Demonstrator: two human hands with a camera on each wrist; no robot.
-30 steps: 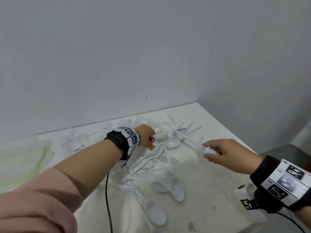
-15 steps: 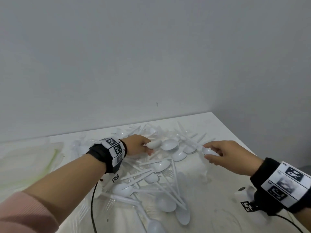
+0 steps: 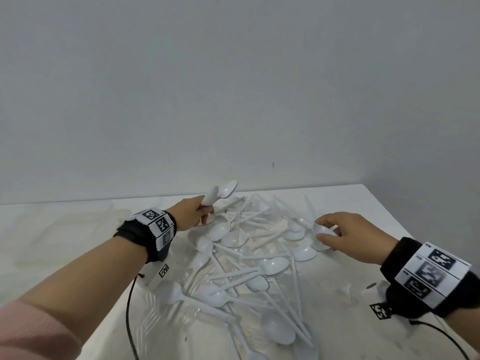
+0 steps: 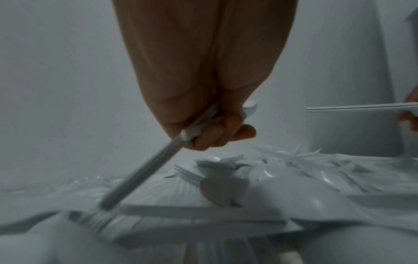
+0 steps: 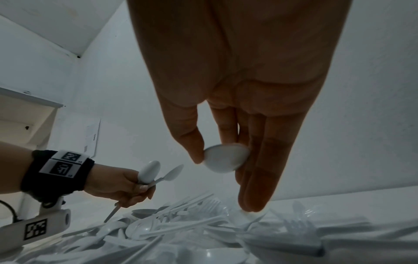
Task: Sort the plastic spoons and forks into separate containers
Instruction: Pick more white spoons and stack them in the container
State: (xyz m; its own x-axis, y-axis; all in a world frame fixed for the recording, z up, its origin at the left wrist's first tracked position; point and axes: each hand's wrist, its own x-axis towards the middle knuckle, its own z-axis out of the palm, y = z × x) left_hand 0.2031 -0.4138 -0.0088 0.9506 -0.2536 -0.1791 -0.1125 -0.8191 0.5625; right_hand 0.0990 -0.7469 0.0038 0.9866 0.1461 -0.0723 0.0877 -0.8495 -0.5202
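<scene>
Head view: the left hand (image 3: 193, 213) is curled around the handles of two spoons (image 3: 220, 192), bowls raised above the far left of the pile (image 3: 249, 258); the right wrist view shows both bowls standing above the thumb. The right hand (image 3: 345, 236) pinches the bowl of a single spoon (image 3: 322, 231) between thumb and fingers, the remaining fingers extended downward toward the cutlery.

Progress, as a judgement: sorting appears to be at an early stage. Most spoons and forks lie mixed and crossed on the table (image 3: 389, 255), and only the pieces in hand are separated. A pale shallow container (image 3: 57, 229) sits at the far left; its contents cannot be made out, and a second container is not visible.

Clearances: the table meets the wall along its far edge just behind the pile, and its right edge runs near the right hand. Bare tabletop lies to the right front and between the pile and the left container, giving a path for carrying.
</scene>
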